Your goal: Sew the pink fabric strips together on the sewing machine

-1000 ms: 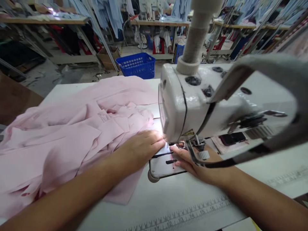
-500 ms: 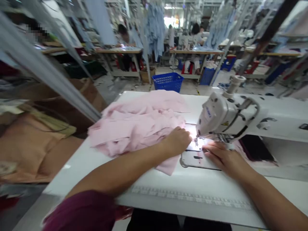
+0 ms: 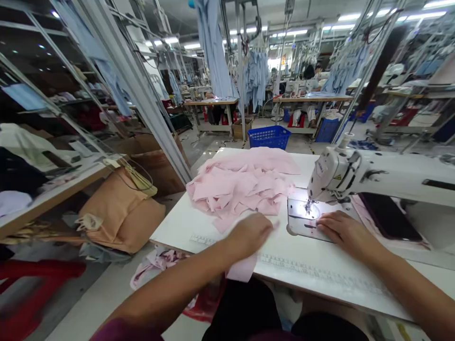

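Note:
A heap of pink fabric pieces (image 3: 241,187) lies on the white sewing table (image 3: 185,222), left of the white sewing machine (image 3: 359,175). My left hand (image 3: 250,234) is closed on a pink fabric piece (image 3: 243,270) that hangs over the table's near edge. My right hand (image 3: 343,229) lies flat with fingers stretched out on the lit metal plate (image 3: 302,220) just below the needle (image 3: 308,204). A printed ruler (image 3: 313,272) runs along the table's front.
A dark phone (image 3: 389,215) lies on the table behind the machine arm. More pink cloth (image 3: 156,263) sits below the table's left edge. A tan bag (image 3: 117,208) and shelves (image 3: 42,142) stand at left. A blue basket (image 3: 269,137) is on the floor beyond; other workstations are farther back.
My left hand has pulled back from the needle toward the table's near edge, drawing a pink piece with it. My head has lifted and drawn back. The right hand stays by the plate.

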